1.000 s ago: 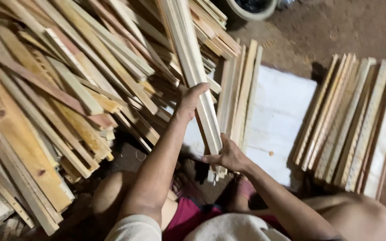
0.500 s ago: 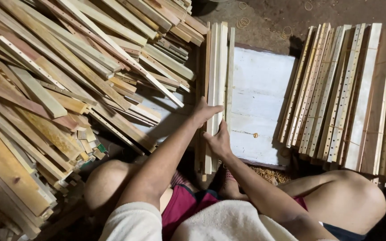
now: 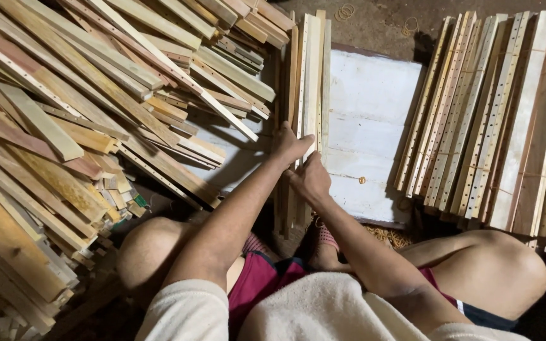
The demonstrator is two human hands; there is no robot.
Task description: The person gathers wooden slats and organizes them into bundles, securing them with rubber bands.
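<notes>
My left hand [image 3: 290,144] is wrapped round the upper-middle of a small bundle of wooden slats [image 3: 309,82], fingers closed on its left edge. My right hand [image 3: 311,180] sits just below, closed on the same bundle from the near side. The bundle stands on edge, running away from me, along the left side of a white board [image 3: 368,126] that lies on the floor.

Handling, by judgement: the slats are thin, long, stiff and light. Loose against each other, they are likely to fan or slip unless squeezed flat. Best hold is mid-length, both hands pinching across the stack; the edges may splinter.

Left: a big loose heap of wooden strips [image 3: 83,107], some overlapping the board. Right: a neat row of drilled slats [image 3: 488,120], well apart from my hands. My knees frame the near edge.
</notes>
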